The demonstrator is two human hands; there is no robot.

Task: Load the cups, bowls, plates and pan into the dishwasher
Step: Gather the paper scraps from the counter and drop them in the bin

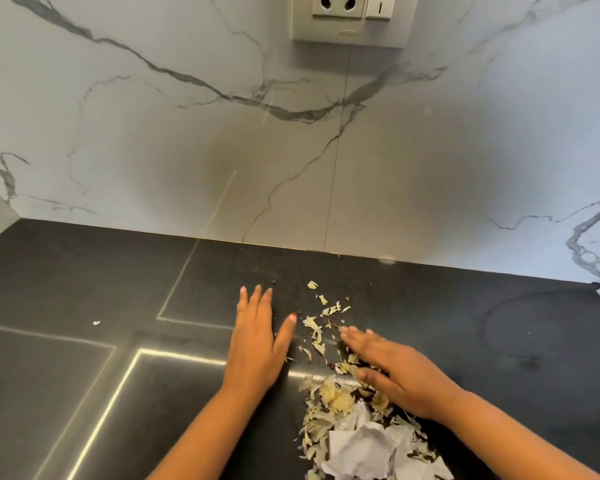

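Black stone worktop carried pale peelings and crumpled paper. The left hand lay flat, fingers straight. The right hand, fingers extended and blurred, touched the peelings.

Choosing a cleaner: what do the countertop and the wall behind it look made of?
Countertop: dark polished stone or a stone-look slab, by its fine speckle and sharp light reflections. Wall: white marble or marble-print tile, glossy, with grey veins and a thin vertical joint. Real or imitation stone cannot be told.
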